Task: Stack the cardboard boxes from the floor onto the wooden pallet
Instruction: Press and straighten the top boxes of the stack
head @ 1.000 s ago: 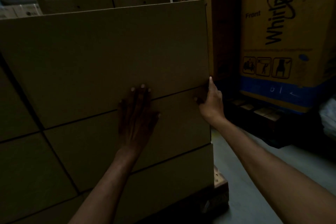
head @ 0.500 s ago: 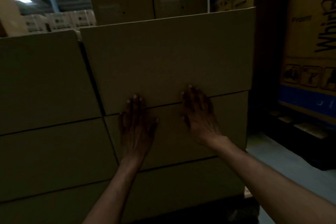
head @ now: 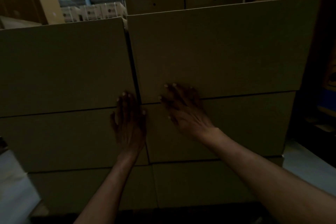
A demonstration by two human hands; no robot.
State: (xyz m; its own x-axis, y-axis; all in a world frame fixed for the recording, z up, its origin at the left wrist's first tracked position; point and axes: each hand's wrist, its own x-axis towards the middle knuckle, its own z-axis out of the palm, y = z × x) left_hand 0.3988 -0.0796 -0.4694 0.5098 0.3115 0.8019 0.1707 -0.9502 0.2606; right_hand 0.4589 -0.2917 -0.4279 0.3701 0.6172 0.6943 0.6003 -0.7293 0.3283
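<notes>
In a dim warehouse, a person's left hand (head: 130, 123) and right hand (head: 183, 112) lie flat, fingers straight and spread, against stacked cardboard boxes (head: 245, 123). The left fingertips touch the top left box (head: 63, 65). The right fingertips rest on the top right box (head: 218, 51), just above its lower edge.

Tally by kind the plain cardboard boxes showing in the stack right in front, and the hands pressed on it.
Plain cardboard boxes: 6
Hands, left hand and right hand: 2
Total: 8
</notes>
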